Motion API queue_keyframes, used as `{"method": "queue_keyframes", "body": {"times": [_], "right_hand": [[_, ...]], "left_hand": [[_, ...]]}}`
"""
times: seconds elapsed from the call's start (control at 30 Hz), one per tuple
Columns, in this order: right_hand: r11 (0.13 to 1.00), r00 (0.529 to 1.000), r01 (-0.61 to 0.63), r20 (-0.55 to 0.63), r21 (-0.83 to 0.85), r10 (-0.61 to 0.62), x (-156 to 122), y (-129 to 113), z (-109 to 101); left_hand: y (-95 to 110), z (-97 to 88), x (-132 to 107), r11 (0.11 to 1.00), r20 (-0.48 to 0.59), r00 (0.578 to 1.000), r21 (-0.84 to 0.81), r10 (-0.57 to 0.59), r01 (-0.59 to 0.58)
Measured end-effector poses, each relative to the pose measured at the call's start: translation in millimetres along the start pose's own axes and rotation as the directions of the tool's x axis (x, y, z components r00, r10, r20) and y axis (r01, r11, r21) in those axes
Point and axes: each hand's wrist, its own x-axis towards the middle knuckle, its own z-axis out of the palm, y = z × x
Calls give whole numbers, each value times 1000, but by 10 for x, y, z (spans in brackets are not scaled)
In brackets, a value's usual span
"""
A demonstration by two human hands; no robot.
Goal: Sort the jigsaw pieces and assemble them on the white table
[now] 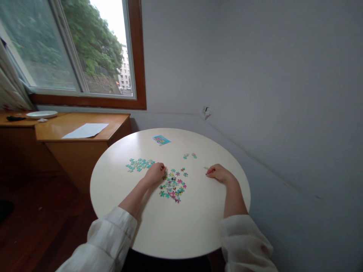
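Observation:
My left hand [155, 172] is closed in a pinch at the upper left edge of a loose pile of multicoloured jigsaw puzzle pieces [173, 188]; whatever its fingertips hold is hidden. Just left of it spreads a group of mostly teal jigsaw pieces [138, 164]. Across the table to the right, my right hand [219, 173] has its fingers pressed together, low over the tabletop. A small pale piece [206, 167] shows beside its fingertips; I cannot tell whether the hand grips anything. Two small bits of puzzle, a left one [185, 156] and a right one [194, 155], lie farther back.
The round white table [170, 234] carries a small blue picture card [161, 140] near its far edge. Behind it on the left stands a wooden desk [119, 126] with a paper sheet [85, 130] and a white plate [42, 114]. A grey wall borders the right side.

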Motion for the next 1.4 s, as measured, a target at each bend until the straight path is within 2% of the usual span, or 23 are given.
{"method": "queue_keyframes", "body": {"times": [0.23, 0.4, 0.8, 1.0, 1.13, 1.23, 1.4], "right_hand": [[997, 997, 56, -53, 59, -53, 33, 59, 14], [991, 995, 95, -9, 93, -95, 62, 88, 20], [982, 982, 188, -22, -23, -188, 55, -15, 83], [988, 990, 138, -2, 70, -138, 105, -3, 117], [973, 977, 208, 14, 96, -211, 102, -21, 138], [957, 964, 265, -17, 121, -265, 92, -97, 189], [874, 964, 266, -89, 406, -252, 138, -294, 385]], "left_hand": [[-1, -8, -7, 1000, -2, 1000, -7, 10, -10], [10, -16, -13, 1000, 7, 1000, -9, -1, 1], [3, -14, -17, 1000, 9, 1000, -26, -3, 3], [17, -24, -26, 1000, 2, 1000, -29, 1, -1], [37, -43, -36, 999, 11, 1000, -34, -8, 8], [28, -35, -28, 1000, 13, 1000, -21, -3, 4], [18, -28, -18, 1000, 17, 1000, -29, -7, 7]]}}
